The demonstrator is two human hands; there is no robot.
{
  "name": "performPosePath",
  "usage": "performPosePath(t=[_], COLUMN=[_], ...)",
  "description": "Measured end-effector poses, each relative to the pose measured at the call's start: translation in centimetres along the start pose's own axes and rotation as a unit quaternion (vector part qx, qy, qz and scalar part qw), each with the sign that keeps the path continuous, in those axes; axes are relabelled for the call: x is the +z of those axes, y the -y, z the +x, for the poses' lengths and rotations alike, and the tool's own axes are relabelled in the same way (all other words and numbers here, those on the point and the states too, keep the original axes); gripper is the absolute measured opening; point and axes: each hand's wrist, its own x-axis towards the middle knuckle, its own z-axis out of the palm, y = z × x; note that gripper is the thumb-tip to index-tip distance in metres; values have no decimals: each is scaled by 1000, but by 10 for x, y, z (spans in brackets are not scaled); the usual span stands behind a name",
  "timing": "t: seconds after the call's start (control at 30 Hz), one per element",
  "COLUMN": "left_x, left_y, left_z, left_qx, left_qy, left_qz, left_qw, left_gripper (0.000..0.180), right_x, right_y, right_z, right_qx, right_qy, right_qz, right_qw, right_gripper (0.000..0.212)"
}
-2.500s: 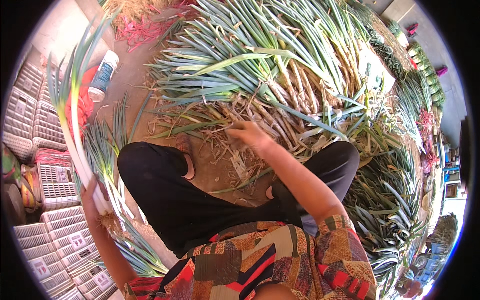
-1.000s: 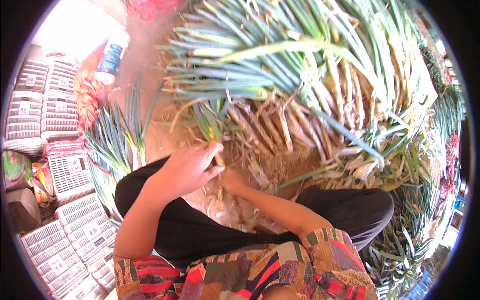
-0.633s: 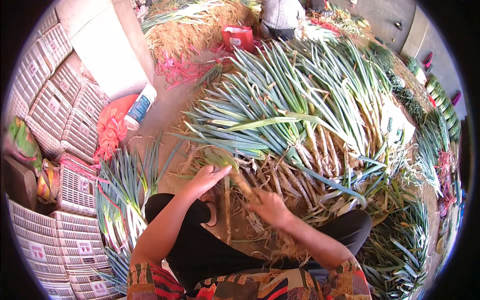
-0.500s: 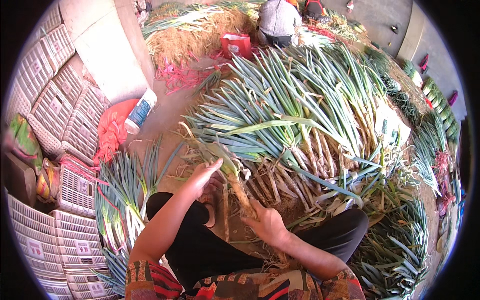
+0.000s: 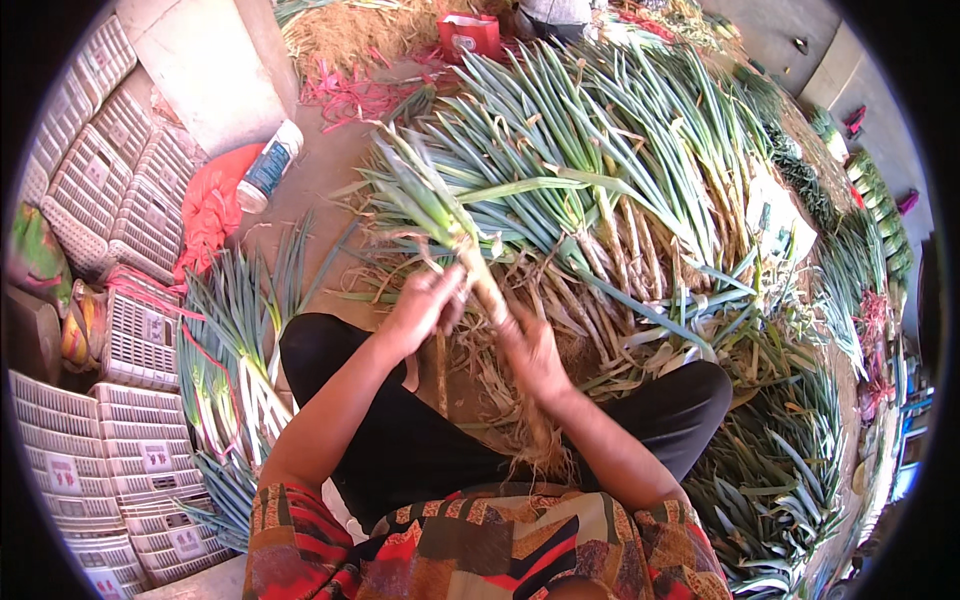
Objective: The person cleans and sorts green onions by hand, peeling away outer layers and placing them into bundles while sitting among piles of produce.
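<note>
Over my lap, my right hand [image 5: 537, 358] is wrapped round the pale shaft of a large green onion [image 5: 484, 285]. Its green leaves slant up and away to the left, and its stringy roots hang toward my shirt. My left hand [image 5: 428, 312] has its fingers curled in beside the shaft, just below the leaves. Whether a strip of dry outer leaf is pinched there is hidden by the fingers. Beyond both hands lies a broad pile of untrimmed green onions [image 5: 560, 150], roots toward me. Peeled ones with white shafts [image 5: 262, 385] lie left of my knee.
Stacked pale plastic crates [image 5: 140, 345] line the left side. Near them are an orange-red bag [image 5: 212, 205] and a white-and-blue container [image 5: 270, 166]. Leafy trimmings [image 5: 780, 470] heap by my right knee. A red bag [image 5: 468, 36] stands at the back by another person [image 5: 553, 14].
The green onion has swung more upright, leaves lifting. My left hand has slid down toward me and curled its fingers; the right has shifted up the shaft. The view has tilted downward.
</note>
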Motion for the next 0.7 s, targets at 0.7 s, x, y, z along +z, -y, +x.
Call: performPosePath(t=[0.7], left_x=[-1], left_y=[-8], left_z=[28], left_qx=[108], left_qy=[-239], left_qz=[-341], left_qw=[903], left_gripper=[34], right_x=[36], right_y=[7], right_z=[28], right_qx=[-58], right_qy=[21], right_qz=[-33], right_qw=[998], right_gripper=[43])
